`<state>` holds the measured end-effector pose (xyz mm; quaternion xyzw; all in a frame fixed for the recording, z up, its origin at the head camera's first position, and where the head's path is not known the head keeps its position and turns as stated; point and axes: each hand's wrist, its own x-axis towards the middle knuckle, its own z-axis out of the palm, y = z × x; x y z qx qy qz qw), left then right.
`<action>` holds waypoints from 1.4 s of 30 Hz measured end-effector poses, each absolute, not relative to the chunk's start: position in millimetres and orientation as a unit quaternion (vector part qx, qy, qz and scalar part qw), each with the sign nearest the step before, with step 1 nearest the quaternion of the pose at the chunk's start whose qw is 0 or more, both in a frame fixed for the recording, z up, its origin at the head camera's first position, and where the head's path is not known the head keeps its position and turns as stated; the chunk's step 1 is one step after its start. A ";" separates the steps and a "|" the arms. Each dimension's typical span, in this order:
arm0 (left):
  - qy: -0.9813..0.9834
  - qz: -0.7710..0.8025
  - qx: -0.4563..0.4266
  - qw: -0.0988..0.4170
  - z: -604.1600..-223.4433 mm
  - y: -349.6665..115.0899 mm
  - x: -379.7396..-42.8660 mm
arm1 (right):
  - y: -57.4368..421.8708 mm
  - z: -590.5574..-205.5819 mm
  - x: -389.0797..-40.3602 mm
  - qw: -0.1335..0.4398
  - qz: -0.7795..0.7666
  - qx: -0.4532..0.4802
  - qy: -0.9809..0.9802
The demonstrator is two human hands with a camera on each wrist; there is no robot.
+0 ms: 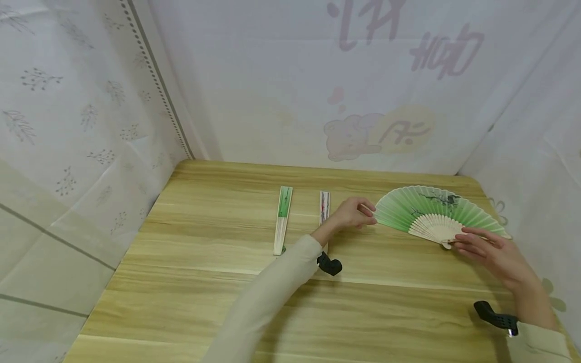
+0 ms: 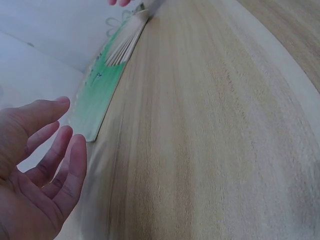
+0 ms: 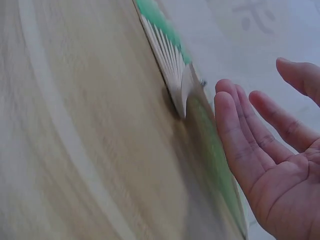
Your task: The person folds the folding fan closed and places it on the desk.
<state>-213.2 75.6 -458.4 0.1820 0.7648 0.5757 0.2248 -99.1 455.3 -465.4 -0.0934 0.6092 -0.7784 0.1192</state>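
A green folding fan (image 1: 399, 205) with pale ribs and a dark branch print lies spread open at the right of the table. Beside its left tip is my left hand (image 1: 349, 214); in the left wrist view its thumb and fingers are apart, with nothing between them and the fan (image 2: 97, 95). My right hand (image 1: 499, 257) is by the pivot and right side of the fan. Seen from the right wrist, that hand (image 3: 270, 165) has its fingers extended next to the fan (image 3: 212, 150); whether they touch it I cannot tell.
A folded green fan (image 1: 283, 217) lies left of centre on the wooden table (image 1: 190, 242). Another folded fan (image 1: 324, 205), white with red and dark marks, is partly covered by my left wrist. Printed cloth (image 1: 254, 91) hangs behind and at the sides.
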 end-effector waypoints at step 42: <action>0.835 0.494 0.168 0.173 -477.2 84.2 -227.6 | 476.2 -489.6 -77.9 0.129 -0.884 0.040 0.448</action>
